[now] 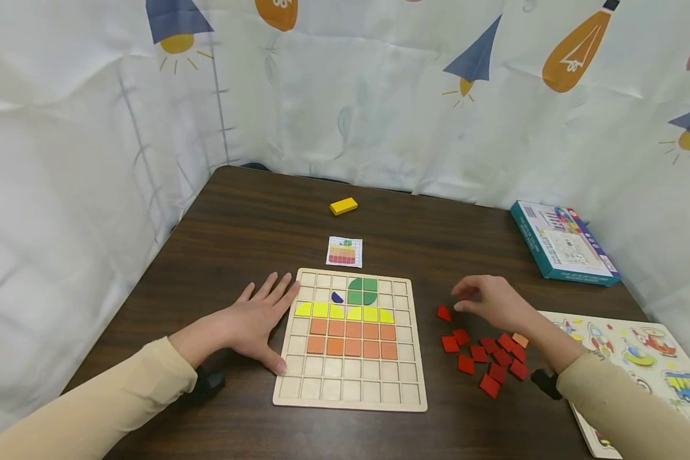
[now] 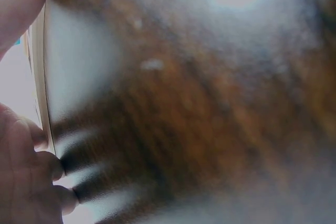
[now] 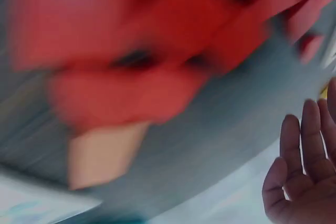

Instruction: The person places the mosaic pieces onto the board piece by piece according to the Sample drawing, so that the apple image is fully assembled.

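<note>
Wooden grid board (image 1: 351, 390) lies at lower centre of the head view, bearing green pieces (image 1: 354, 298), a blue piece (image 1: 337, 298), yellow pieces (image 1: 320, 310) and orange pieces (image 1: 353, 329), its two lowest rows bare. Your left hand (image 1: 253, 326), fingers spread, rests against the board's left edge. Right of centre, your right hand (image 1: 492, 301) is relaxed, fingers loosely bent around nothing visible, near a lone red piece (image 1: 444, 313). Red tiles (image 1: 497, 372) lie scattered below it at lower right; a picture card (image 1: 344, 252) sits above the board at centre.
</note>
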`<control>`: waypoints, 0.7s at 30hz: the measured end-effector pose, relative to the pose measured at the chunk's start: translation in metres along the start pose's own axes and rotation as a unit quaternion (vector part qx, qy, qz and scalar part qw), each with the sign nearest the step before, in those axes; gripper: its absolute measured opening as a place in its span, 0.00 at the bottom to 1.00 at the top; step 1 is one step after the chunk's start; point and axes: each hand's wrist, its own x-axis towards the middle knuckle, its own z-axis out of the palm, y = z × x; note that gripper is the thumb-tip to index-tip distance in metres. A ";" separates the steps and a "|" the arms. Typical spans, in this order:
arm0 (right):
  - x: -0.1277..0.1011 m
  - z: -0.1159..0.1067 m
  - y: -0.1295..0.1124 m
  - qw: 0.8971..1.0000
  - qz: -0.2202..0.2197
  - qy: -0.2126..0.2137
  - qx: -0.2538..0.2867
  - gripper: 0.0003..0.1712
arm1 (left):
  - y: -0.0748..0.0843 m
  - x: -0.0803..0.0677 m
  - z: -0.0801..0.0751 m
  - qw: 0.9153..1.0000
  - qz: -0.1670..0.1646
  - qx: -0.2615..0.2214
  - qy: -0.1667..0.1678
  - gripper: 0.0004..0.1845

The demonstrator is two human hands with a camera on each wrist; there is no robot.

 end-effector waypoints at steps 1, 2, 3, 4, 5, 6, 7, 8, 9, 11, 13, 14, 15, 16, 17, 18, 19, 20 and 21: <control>-0.005 -0.003 0.011 1.000 0.005 -0.004 -0.004 0.11 | 0.000 0.000 0.000 1.000 0.001 0.001 0.000 0.79; -0.010 -0.006 0.021 1.000 0.010 -0.009 -0.007 0.12 | 0.000 0.000 0.001 1.000 0.001 0.001 0.001 0.79; -0.014 -0.009 0.031 1.000 0.015 -0.017 -0.010 0.13 | 0.000 0.000 0.001 1.000 0.002 0.001 0.001 0.79; -0.019 -0.011 0.039 0.999 0.020 -0.024 -0.015 0.13 | -0.001 0.001 0.001 1.000 0.002 0.001 0.002 0.79; -0.024 -0.013 0.047 0.999 0.026 -0.033 -0.019 0.14 | -0.001 0.001 0.001 1.000 0.003 0.003 0.003 0.79; -0.028 -0.015 0.053 0.998 0.030 -0.040 -0.023 0.15 | -0.001 0.001 0.002 1.000 0.004 0.003 0.003 0.79; -0.032 -0.018 0.059 0.998 0.031 -0.048 -0.028 0.15 | -0.001 0.001 0.002 1.000 0.005 0.003 0.004 0.79; -0.036 -0.020 0.064 0.997 0.030 -0.056 -0.034 0.15 | -0.001 0.001 0.002 1.000 0.004 0.003 0.004 0.79; -0.039 -0.021 0.069 0.997 0.029 -0.062 -0.038 0.15 | -0.001 0.001 0.002 1.000 0.004 0.004 0.004 0.79; -0.045 -0.024 0.076 0.996 0.024 -0.072 -0.046 0.15 | -0.001 0.001 0.002 1.000 0.004 0.004 0.003 0.79; -0.048 -0.026 0.081 0.995 0.013 -0.081 -0.052 0.16 | -0.002 0.001 0.002 1.000 0.004 0.002 0.002 0.79; -0.049 -0.027 0.083 0.995 0.008 -0.084 -0.054 0.17 | -0.002 0.001 0.002 1.000 0.004 0.001 0.002 0.79; -0.050 -0.027 0.085 0.994 0.004 -0.088 -0.057 0.19 | -0.001 0.001 0.002 1.000 0.004 0.002 0.002 0.79; -0.050 -0.026 0.086 0.994 -0.002 -0.092 -0.061 0.20 | -0.001 0.001 0.002 1.000 0.004 0.001 0.002 0.79; -0.050 -0.026 0.087 0.993 -0.006 -0.094 -0.065 0.22 | -0.001 0.001 0.002 1.000 0.005 0.001 0.002 0.79; -0.050 -0.025 0.088 0.993 -0.012 -0.095 -0.071 0.24 | -0.001 0.001 0.001 1.000 0.005 0.001 0.002 0.79; -0.050 -0.024 0.089 0.992 -0.015 -0.096 -0.075 0.25 | -0.001 0.001 0.001 1.000 0.005 0.002 0.002 0.79; -0.050 -0.023 0.090 0.992 -0.019 -0.095 -0.082 0.26 | -0.001 0.001 0.001 1.000 0.005 0.002 0.002 0.79; -0.049 -0.022 0.090 0.992 -0.023 -0.093 -0.088 0.27 | -0.001 0.001 0.001 1.000 0.005 0.003 0.002 0.79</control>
